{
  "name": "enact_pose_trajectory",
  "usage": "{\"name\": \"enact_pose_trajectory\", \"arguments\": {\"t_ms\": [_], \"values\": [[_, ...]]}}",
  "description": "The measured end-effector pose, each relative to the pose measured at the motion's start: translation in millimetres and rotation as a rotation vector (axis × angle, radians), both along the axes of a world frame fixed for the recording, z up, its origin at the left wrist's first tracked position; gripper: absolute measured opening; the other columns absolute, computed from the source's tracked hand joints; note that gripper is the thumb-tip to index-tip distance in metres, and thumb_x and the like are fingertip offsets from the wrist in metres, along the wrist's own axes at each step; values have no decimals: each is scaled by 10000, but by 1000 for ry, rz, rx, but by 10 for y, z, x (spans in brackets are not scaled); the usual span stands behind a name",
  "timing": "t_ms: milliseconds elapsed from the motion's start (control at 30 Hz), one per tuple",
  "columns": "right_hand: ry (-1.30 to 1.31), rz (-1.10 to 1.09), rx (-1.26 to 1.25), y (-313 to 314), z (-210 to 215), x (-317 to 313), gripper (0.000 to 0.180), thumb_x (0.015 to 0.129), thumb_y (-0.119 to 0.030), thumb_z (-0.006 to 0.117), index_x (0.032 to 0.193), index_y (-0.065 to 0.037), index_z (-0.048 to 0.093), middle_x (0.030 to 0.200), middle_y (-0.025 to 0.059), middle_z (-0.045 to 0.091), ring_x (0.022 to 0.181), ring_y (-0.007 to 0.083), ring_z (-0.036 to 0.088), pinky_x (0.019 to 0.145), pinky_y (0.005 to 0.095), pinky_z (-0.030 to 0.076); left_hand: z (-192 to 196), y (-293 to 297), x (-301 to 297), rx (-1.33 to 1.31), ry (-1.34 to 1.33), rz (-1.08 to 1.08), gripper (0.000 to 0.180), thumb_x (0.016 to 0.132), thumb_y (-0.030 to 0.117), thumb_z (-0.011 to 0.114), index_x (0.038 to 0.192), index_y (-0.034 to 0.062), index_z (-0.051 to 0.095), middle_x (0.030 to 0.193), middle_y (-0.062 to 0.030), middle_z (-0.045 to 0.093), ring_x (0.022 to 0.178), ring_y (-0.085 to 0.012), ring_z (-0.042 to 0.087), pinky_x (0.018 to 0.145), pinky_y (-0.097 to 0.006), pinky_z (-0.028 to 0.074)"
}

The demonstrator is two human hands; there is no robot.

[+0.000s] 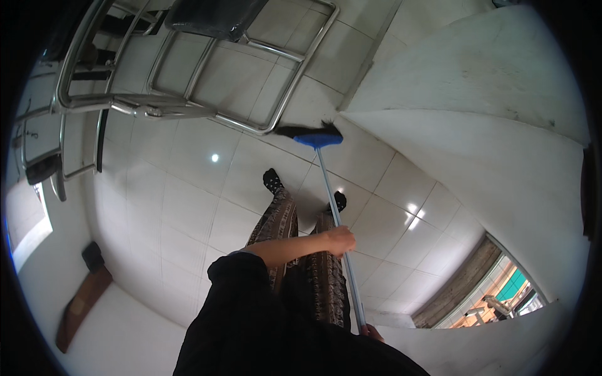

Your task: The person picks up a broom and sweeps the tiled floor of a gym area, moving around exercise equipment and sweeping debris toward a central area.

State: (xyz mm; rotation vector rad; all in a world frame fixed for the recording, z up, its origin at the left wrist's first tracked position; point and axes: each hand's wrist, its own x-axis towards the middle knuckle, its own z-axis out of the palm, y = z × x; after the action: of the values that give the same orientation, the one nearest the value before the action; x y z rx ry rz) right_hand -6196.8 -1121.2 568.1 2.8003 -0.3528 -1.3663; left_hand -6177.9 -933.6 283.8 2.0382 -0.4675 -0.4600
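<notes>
Grip of the left hand (339,242): closed round the pole of a broom (330,194), part-way along it, forearm bare and crossing in front of the legs. Right hand (373,333): at the pole's near end, touching it; mostly hidden by dark clothing (263,313), so cannot tell how far its fingers close.

Pole: pale, slanting away from the body and slightly leftward, passing in front of the right leg. Legs in brown patterned trousers (274,216); feet apart on the floor (188,182), in dark socks (272,181) with light dots. Floor is of pale, shiny tiles with bright reflections.

Broom head (318,140): blue, beyond the feet, near the floor's right edge, just short of the outer corner where a white wall (464,138) meets the tiles. Dark bristles (329,128) show along its far side, spreading left to just beside the bent tube of a metal-framed chair (288,94); contact there cannot be told. Chair has a dark, glossy seat (216,17) and stands toward the floor's far left edge, with more metal frames (61,135) further left. Off to the right, an opening (495,299) shows orange and green beyond.
</notes>
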Motion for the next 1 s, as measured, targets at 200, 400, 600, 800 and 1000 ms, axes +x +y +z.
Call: {"name": "enact_pose_trajectory", "arguments": {"t_ms": [200, 400, 600, 800, 1000], "values": [[90, -138, 423, 340, -821, -533, 308, 893, -282, 462, 958, -7, 586, 686, 162, 590, 642, 240, 596, 583, 333, 445, -363, 842, -66, 222, -46, -195, 140, 546, 177, 698, 656, 124, 629, 645, -70, 614, 665, -261, 615, 682, -388, 461], [60, -271, 593, 908, -878, -1183, 309, 915, -281, 427, 983, -9, 556, 678, 125, 557, 616, 194, 551, 571, 323, 426, -350, 1192, -414, 310, -35, -310, 59, 572, 147, 649, 615, 147, 609, 605, -50, 601, 643, -244, 614, 707, -395, 447], [172, -194, 316, 104, -462, -1150, 333, 911, -299, 423, 1072, -27, 527, 795, 185, 592, 735, 282, 606, 641, 361, 456, 217, 728, -585, 54, -46, -113, 162, 552, 163, 691, 606, 137, 540, 557, -23, 547, 608, -222, 586, 692, -353, 414], [129, 48, 242, 271, -527, -1194, 350, 908, -303, 428, 1112, -29, 505, 841, 211, 598, 803, 323, 609, 686, 381, 461, 239, 409, -920, -67, -76, -34, 185, 524, 164, 677, 682, 122, 591, 829, -50, 547, 877, -215, 527, 805, -354, 388], [144, -96, 517, 647, -1086, -1245, 399, 905, -294, 425, 1161, 12, 451, 889, 264, 586, 868, 396, 581, 734, 422, 449, -34, 736, -1029, 117, -55, 37, 75, 502, 115, 653, 556, 99, 602, 741, -46, 563, 820, -229, 531, 788, -339, 396]]}}
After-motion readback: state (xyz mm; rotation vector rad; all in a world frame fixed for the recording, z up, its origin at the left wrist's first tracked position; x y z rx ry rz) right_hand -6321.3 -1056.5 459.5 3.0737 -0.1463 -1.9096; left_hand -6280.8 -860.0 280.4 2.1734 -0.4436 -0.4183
